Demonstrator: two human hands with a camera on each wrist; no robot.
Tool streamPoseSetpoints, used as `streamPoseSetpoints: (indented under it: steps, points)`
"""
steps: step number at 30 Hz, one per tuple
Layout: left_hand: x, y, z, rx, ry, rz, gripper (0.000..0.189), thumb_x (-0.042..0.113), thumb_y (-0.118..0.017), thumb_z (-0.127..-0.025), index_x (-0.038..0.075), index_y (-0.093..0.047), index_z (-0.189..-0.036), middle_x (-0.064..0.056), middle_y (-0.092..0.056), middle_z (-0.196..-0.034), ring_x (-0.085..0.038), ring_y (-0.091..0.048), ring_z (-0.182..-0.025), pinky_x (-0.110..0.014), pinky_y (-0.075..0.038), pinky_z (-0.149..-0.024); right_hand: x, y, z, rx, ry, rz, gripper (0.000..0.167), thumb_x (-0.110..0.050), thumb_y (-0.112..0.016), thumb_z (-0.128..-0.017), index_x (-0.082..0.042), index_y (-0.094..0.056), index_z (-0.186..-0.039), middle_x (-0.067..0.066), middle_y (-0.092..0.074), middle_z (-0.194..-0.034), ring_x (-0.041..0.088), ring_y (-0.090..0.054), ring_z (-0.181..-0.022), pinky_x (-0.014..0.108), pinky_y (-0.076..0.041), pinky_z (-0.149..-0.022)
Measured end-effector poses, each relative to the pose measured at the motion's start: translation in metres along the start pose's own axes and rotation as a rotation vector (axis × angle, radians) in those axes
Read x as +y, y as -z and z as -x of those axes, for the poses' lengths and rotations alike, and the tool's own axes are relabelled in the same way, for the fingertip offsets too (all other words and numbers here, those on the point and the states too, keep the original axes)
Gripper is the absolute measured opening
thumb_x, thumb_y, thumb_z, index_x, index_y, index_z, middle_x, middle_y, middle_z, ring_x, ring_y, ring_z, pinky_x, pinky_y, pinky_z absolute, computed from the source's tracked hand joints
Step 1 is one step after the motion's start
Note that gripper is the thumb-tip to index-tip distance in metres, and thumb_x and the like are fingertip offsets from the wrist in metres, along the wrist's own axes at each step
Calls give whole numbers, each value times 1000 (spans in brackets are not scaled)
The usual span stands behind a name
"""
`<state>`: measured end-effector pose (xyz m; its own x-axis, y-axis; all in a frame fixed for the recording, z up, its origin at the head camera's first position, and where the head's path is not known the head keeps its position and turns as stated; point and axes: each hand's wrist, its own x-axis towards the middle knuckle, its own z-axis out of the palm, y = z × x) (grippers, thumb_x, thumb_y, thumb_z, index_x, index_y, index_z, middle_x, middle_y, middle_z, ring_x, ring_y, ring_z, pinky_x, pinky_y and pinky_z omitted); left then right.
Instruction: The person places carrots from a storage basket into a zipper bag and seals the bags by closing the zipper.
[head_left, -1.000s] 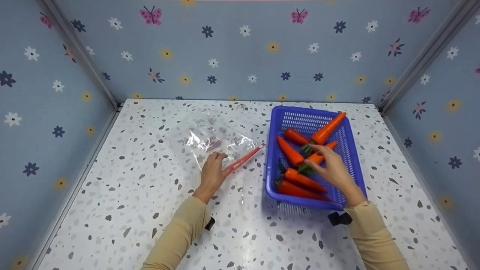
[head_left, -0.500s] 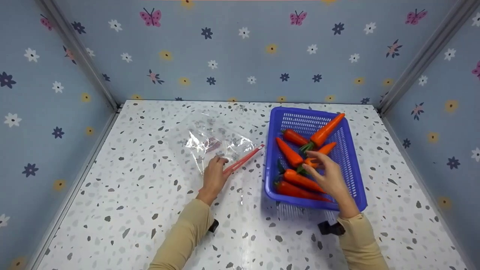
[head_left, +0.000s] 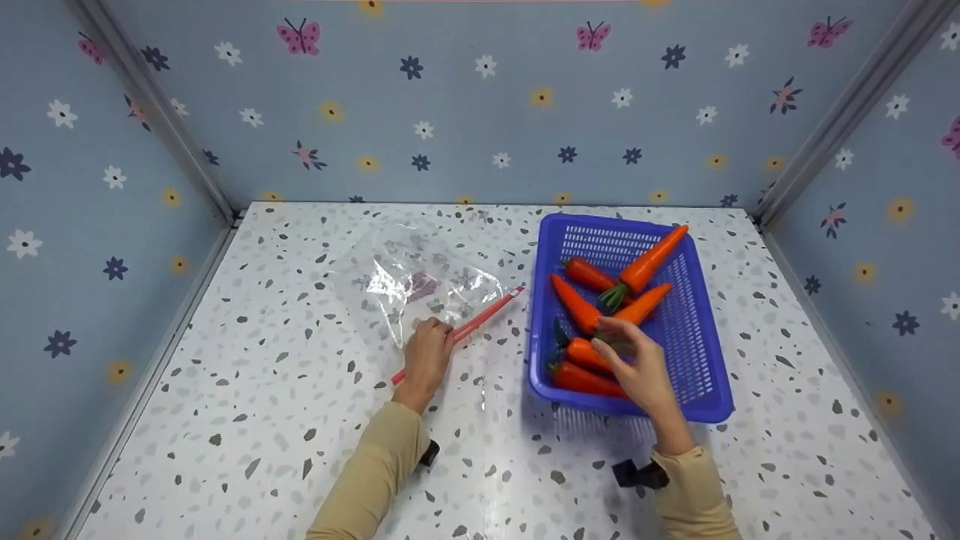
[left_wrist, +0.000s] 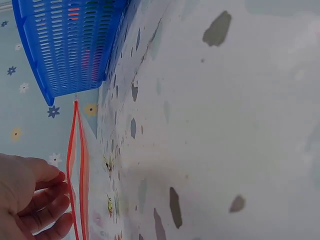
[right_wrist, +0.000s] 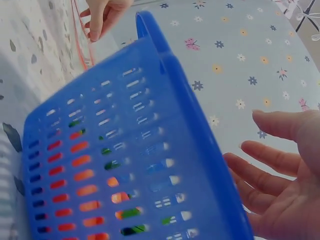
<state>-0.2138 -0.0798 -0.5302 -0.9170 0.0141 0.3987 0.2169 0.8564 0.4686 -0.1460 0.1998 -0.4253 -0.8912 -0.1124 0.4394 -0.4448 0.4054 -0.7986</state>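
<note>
My left hand (head_left: 428, 358) grips the red zip edge of a clear plastic zip bag (head_left: 420, 277) that lies on the tabletop. In the left wrist view, the curled fingers (left_wrist: 50, 202) meet one red strip (left_wrist: 71, 155), and the bag's mouth gapes. My right hand (head_left: 637, 364) hovers over the blue basket (head_left: 712, 352) with thumb and fingers spread and nothing between them. Several orange carrots (head_left: 652, 259) with green tops lie inside, some partly hidden by this hand. Through the basket's slots, the right wrist view shows orange and green patches.
A white speckled tabletop (head_left: 247, 360) carries the bag on the left and the basket on the right. Blue panels with flowers and butterflies (head_left: 480, 112) enclose the back and both sides.
My right hand has drawn a little left and toward the front, still above the carrots. The left hand has shifted slightly along the bag's edge, and more red strip shows beside its wrist.
</note>
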Motion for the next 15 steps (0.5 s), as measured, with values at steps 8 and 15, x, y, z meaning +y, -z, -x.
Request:
streamPoseSetpoints:
  steps: [8, 15]
  points:
    - [-3, -3, 2, -15, -20, -48, 14, 12, -64, -80, 0, -67, -86, -11, -57, -84, -27, -52, -80, -39, -45, -68, 6, -11, 3, 13, 12, -70, 26, 8, -58, -80, 13, -55, -106, 23, -60, -98, 32, -58, -83, 17, -47, -71]
    - [-4, -7, 3, -18, -19, -59, 21, 13, -69, -76, 0, -66, -91, -11, -56, -91, -26, -51, -85, -38, -44, -71, 6, -15, 5, 21, -17, -84, 25, 6, -58, -82, 13, -55, -106, 24, -59, -98, 35, -57, -86, 17, -46, -72]
